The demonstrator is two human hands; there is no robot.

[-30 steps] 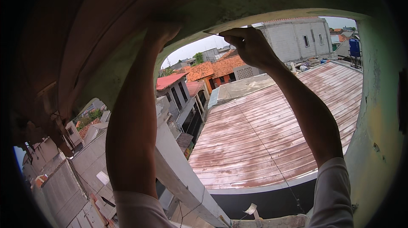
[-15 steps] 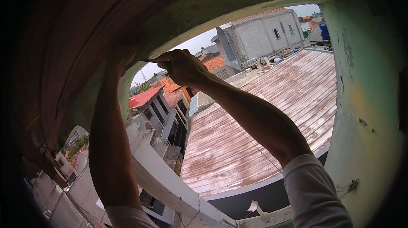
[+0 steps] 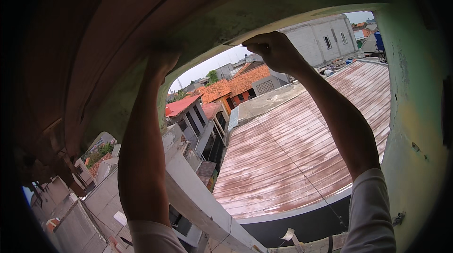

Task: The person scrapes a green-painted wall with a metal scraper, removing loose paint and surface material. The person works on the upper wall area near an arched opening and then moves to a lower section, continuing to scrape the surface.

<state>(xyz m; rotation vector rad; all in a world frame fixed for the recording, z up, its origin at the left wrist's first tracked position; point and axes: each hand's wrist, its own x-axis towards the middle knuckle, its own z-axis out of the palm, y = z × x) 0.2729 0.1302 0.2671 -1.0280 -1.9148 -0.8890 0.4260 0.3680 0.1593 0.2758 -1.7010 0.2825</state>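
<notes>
Both my arms reach up to the underside of the green-painted beam (image 3: 203, 47) over a wall opening. My right hand (image 3: 276, 51) is closed in a pinch just under the beam's lower edge. From its fingertips a thin, straight, stick-like piece (image 3: 234, 45) points left along that edge; its exact kind is too small to make out. My left hand (image 3: 163, 64) is raised against the shadowed part of the beam, left of the opening. Darkness hides its fingers, so whether it holds anything cannot be seen.
Brown boards or panels (image 3: 89, 31) slope overhead at the left. A cracked green wall (image 3: 410, 111) bounds the opening on the right. Beyond and below lie a rusty corrugated metal roof (image 3: 292, 149), a pale concrete ledge (image 3: 198, 201), tiled-roof houses and a thin hanging cable (image 3: 302, 172).
My right hand has moved right along the beam, away from my left hand, with the thin piece still in its fingers. The whole view has shifted somewhat.
</notes>
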